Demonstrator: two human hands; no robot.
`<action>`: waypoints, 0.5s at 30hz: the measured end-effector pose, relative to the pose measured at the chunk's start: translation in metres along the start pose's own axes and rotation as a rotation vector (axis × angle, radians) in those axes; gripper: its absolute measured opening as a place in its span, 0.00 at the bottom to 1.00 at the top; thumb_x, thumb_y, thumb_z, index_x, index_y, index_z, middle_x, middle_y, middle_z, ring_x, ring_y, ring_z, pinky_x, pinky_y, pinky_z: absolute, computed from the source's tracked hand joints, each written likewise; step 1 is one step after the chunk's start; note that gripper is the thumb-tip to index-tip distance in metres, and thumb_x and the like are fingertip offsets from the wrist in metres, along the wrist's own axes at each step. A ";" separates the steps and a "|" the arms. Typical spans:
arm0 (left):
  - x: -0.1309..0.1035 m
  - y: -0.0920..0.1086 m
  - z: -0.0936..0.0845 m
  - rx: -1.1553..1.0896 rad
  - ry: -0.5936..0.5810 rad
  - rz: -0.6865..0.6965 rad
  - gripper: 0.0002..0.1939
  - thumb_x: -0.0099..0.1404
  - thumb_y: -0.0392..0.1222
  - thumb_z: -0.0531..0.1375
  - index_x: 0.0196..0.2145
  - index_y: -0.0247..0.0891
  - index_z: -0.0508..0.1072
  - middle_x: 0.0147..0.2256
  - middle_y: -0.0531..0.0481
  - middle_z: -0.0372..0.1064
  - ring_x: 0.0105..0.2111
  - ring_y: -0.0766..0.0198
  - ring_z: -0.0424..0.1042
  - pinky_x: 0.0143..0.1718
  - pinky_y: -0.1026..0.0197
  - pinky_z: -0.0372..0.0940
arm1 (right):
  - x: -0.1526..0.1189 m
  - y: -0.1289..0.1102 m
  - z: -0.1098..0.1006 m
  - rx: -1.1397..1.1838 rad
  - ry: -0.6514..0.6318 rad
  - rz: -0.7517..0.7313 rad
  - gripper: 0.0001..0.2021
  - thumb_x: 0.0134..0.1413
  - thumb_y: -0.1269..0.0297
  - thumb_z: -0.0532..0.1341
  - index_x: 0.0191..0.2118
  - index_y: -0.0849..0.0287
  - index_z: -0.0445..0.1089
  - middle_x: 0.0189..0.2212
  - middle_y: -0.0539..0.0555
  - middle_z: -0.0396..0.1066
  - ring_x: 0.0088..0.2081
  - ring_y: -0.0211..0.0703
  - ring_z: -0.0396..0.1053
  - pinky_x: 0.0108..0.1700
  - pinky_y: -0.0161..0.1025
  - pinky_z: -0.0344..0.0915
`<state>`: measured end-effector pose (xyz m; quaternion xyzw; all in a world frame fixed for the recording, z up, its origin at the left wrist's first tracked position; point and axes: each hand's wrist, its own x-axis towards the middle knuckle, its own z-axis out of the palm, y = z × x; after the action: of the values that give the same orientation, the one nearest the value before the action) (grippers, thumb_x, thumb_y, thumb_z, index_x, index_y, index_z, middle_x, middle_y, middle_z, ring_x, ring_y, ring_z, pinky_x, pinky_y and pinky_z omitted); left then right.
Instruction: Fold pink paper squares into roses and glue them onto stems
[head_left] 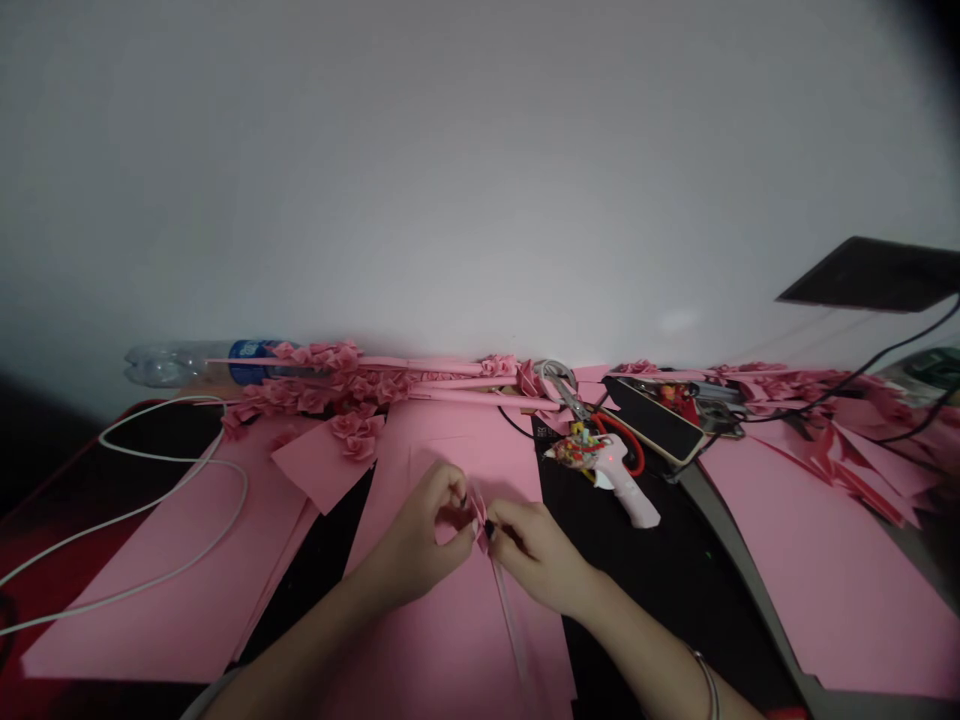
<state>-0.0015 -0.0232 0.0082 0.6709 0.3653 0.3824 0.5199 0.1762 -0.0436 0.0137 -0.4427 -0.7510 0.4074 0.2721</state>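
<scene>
Apparently for tidiness, a clear bottle (pixel 166 366) lies against the wall at the left of the frame, with clusters of pink paper roses (pixel 371 385) pushed back beside it. Below, a white cable (pixel 245 490) loops across the left pink sheets (pixel 176 570), so an arm sweeping that way might snag; only a narrow dark gap parts them from the central pink sheets (pixel 442 650). Over those, at mid-frame, the left hand (pixel 427 530) and right hand (pixel 541 560) meet, the fingers of both pinching a small pink paper piece (pixel 480 515), probably to steady it from two sides. It is too blurred to tell its exact folds. A pale strip (pixel 511 620) trails below it. Right of centre, a glue gun (pixel 630 490) and scissors (pixel 576 400) sit within easy reach, near a phone (pixel 664 420). Beneath them, bare black tabletop (pixel 660 590) gives the right elbow room, up to the right pink sheets (pixel 840 580).
</scene>
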 end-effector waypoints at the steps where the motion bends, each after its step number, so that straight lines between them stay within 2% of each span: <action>1: 0.000 0.001 0.000 0.030 0.006 0.022 0.09 0.56 0.28 0.54 0.29 0.41 0.59 0.30 0.55 0.60 0.30 0.66 0.65 0.32 0.64 0.64 | 0.000 0.000 0.000 0.006 0.008 -0.006 0.09 0.51 0.77 0.51 0.25 0.57 0.58 0.19 0.45 0.56 0.21 0.34 0.54 0.25 0.32 0.50; 6: 0.001 0.006 -0.003 0.182 -0.098 0.082 0.10 0.56 0.27 0.54 0.21 0.38 0.66 0.28 0.52 0.63 0.30 0.65 0.66 0.33 0.64 0.61 | 0.000 0.000 0.001 0.027 0.044 -0.026 0.08 0.52 0.75 0.50 0.25 0.57 0.58 0.19 0.46 0.58 0.22 0.36 0.57 0.26 0.33 0.52; 9: 0.002 0.008 -0.003 0.192 -0.119 0.035 0.11 0.57 0.28 0.54 0.21 0.37 0.69 0.26 0.52 0.64 0.28 0.66 0.64 0.30 0.66 0.58 | -0.001 0.000 0.001 0.027 0.041 -0.027 0.08 0.53 0.75 0.50 0.25 0.57 0.58 0.20 0.46 0.58 0.22 0.35 0.56 0.26 0.32 0.52; 15: 0.000 0.007 -0.004 0.159 -0.203 -0.109 0.10 0.60 0.30 0.50 0.24 0.36 0.67 0.21 0.56 0.61 0.23 0.69 0.58 0.25 0.67 0.52 | 0.000 0.001 0.002 0.013 0.057 -0.045 0.08 0.51 0.75 0.50 0.25 0.57 0.57 0.19 0.45 0.55 0.21 0.34 0.53 0.24 0.32 0.50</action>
<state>-0.0039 -0.0225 0.0156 0.7245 0.3759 0.2537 0.5191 0.1753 -0.0443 0.0124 -0.4354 -0.7499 0.3933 0.3055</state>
